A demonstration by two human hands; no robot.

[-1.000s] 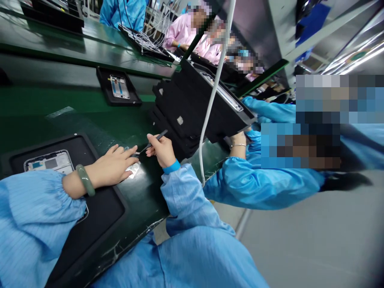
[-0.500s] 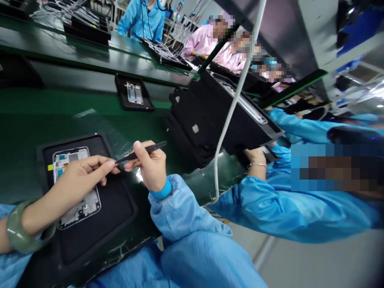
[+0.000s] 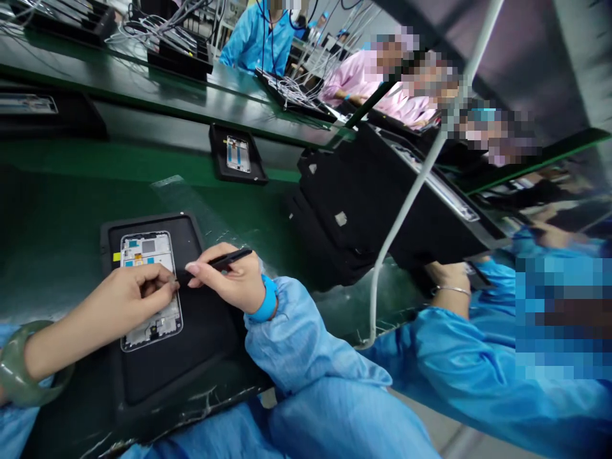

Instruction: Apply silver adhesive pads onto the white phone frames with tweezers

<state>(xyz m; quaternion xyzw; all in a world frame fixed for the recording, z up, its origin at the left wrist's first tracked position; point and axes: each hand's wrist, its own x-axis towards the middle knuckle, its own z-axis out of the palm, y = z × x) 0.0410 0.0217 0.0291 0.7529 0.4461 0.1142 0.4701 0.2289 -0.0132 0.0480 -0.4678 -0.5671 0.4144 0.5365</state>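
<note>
Head view. Phone frame (image 3: 148, 333), one, lying in a black tray (image 3: 205, 363), its middle covered by the left hand (image 3: 127, 294). Markings: one yellow tab (image 3: 116, 257) at the frame's left side; two pale stickers (image 3: 340, 219) on the tray stack (image 3: 373, 197); print too small to read.

Left hand: above the frame, thumb and forefinger pinched at its right edge; cannot tell whether a small part lies between. Right hand (image 3: 239, 284): grip closed round one pair of black tweezers (image 3: 239, 256), points at the left fingertips.

Edges: raised rim round the tray; near end just beside the worn front edge of the green desk (image 3: 71, 197); a strip of desk separates tray from stack, one clear film (image 3: 167, 181) beyond.

Also: one smaller tray (image 3: 261, 171) behind, holding one frame; one white cable (image 3: 396, 233), before the stack; one co-worker's hand (image 3: 449, 275), right.
</note>
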